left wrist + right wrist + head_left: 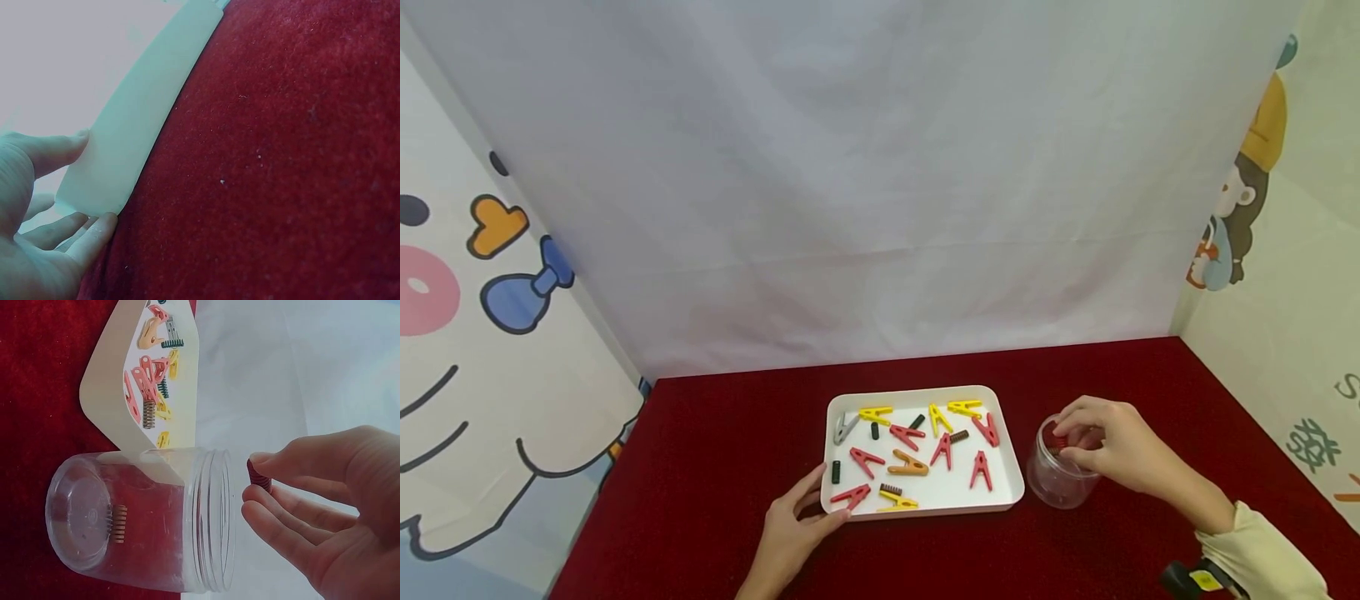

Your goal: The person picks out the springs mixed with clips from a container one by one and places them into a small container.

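Observation:
My right hand (pixel 1116 442) pinches a small dark-red coil spring (pixel 259 477) between thumb and fingers, just outside the mouth of a clear plastic jar (pixel 156 562) in the right wrist view. Inside the jar shows a brown coil spring (pixel 119 524). My left hand (pixel 790 529) grips the near left corner of a white tray (pixel 940 512), thumb on the front wall and fingertips round the corner. Spread over the tray lie red clips (pixel 981 472), yellow clips (pixel 938 419), an orange clip (pixel 908 463), a grey clip (pixel 844 428), and several dark green springs (pixel 836 472) and brown springs (pixel 959 436).
The tray and the jar stand side by side on a dark red cloth (pixel 722 475), the jar to the right. A white curtain (pixel 880 183) hangs behind, and printed panels (pixel 1277 333) flank both sides.

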The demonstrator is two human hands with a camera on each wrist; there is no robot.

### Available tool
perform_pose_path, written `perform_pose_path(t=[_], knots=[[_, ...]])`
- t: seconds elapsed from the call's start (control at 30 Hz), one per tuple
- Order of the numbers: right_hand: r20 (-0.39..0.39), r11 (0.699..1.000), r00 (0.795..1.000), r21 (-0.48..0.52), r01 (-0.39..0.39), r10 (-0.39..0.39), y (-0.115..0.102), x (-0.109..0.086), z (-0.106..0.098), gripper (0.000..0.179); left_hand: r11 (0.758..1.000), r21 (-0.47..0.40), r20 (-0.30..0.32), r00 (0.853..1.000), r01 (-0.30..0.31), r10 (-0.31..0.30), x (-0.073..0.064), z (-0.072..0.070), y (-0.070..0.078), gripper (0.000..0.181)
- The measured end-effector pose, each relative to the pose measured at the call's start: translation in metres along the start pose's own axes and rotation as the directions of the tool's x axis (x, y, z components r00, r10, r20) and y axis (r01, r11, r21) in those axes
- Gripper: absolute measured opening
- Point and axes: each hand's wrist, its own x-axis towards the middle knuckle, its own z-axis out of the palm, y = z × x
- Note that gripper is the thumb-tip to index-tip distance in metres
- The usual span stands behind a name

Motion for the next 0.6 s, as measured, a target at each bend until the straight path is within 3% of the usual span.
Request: perform_pose_path(t=[0.6], knots=[[-0.025,1.0,1.0,-0.02,0.012,-0.013,0.0079,-0.0047,0.0011,0.024,1.0,0.007,-0.006,1.0,0.016,-0.016,0.0001,0.0002,0.0006,0.075]])
